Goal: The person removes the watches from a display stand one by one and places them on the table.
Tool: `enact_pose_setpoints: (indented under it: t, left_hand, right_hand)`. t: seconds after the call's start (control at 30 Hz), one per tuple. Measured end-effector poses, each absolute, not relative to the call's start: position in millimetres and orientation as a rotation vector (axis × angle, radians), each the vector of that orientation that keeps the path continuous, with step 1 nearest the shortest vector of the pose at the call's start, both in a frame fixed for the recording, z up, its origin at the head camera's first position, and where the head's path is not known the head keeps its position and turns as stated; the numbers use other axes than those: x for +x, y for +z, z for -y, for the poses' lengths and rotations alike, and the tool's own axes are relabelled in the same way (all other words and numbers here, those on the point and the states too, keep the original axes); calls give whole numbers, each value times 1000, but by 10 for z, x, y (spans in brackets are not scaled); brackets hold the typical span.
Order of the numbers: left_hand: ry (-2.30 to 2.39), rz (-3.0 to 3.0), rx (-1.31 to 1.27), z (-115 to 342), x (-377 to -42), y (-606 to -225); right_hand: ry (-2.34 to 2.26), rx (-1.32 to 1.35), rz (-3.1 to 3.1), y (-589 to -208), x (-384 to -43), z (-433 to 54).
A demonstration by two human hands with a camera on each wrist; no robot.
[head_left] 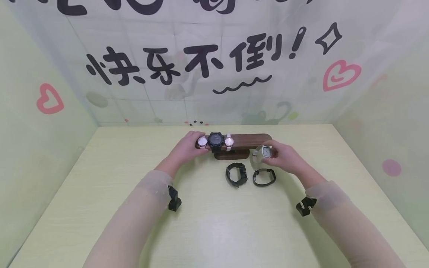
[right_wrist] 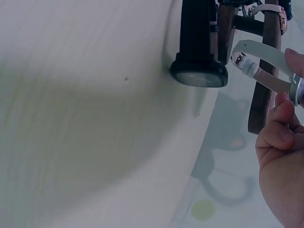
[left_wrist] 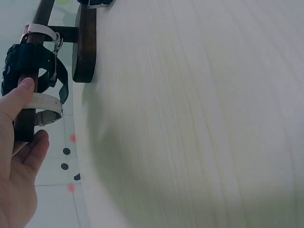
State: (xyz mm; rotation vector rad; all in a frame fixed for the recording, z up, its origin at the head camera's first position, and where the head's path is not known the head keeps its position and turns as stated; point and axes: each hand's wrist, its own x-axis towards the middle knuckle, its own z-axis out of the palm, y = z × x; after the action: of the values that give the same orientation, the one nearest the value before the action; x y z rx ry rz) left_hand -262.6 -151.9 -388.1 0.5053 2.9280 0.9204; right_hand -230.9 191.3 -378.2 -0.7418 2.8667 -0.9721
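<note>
A dark wooden watch stand [head_left: 249, 142] stands at the back of the table, its raised bar above a small base [head_left: 231, 155]. My left hand [head_left: 187, 149] grips the bar's left end; in the left wrist view the thumb lies beside the white strap [left_wrist: 45, 101]. Along the bar's left half sit a white watch [head_left: 202, 141], a chunky black watch [head_left: 216, 139] and a second pale-strapped watch [head_left: 229, 142]. At the bar's right end, my right hand [head_left: 285, 156] pinches a square-faced white watch [head_left: 266, 151] by its case. Its strap [right_wrist: 266, 52] forms a loop in front of the bar.
Two black watches lie on the table in front of the stand: a thick one [head_left: 244, 175] and a slimmer one [head_left: 264, 184] to its right. Behind rises a printed backdrop [head_left: 161, 108], with pale side walls left and right.
</note>
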Motion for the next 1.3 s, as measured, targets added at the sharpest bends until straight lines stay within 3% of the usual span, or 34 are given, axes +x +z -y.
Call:
enact_pose_setpoints:
  t: [1.3]
  left_hand:
    - [941,-2910,502,1520,-2634,-3875]
  right_hand:
    - [-1142,-824,-2689,-3811,-2260,-1176]
